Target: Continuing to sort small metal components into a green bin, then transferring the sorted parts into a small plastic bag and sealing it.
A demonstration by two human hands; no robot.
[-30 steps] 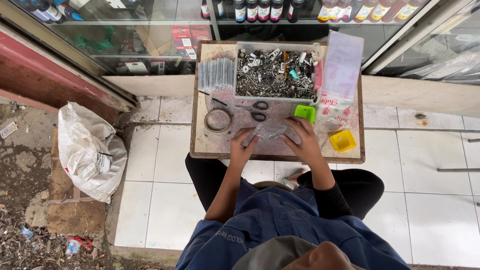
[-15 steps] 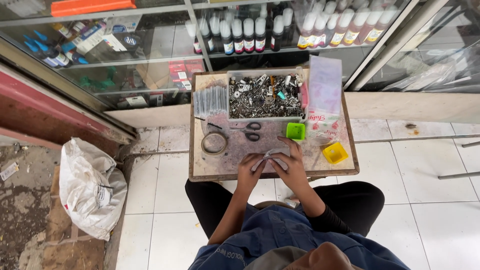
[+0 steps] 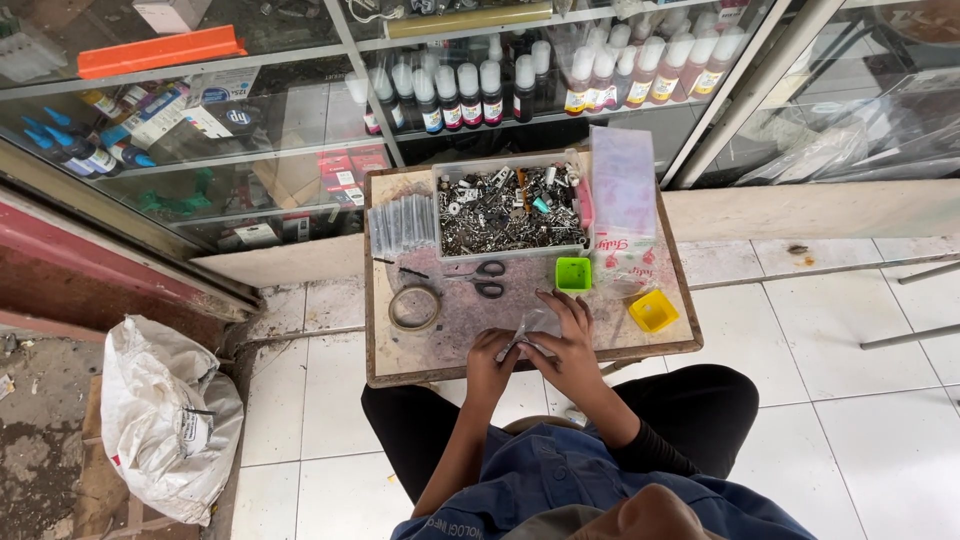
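Both hands drew together at desk [image 3: 420, 350] edge; left hand [image 3: 492, 357] & right hand [image 3: 567, 345] fingers pinched small clear bag [image 3: 530, 330]. Best kept flat, grip steady.

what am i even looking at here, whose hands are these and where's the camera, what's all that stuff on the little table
The camera sits on a person's head and looks straight down, so you see their own arms, lap and crossed legs on a tiled floor. There is no machine, only two bare hands. The left hand and the right hand meet at the near edge of a small wooden table and together hold a small clear plastic bag. On the table lie a clear tray of small metal parts, scissors, a roll of tape, a bundle of clear bags, a green cup and a yellow cup. Behind the table stands a glass cabinet with bottles.
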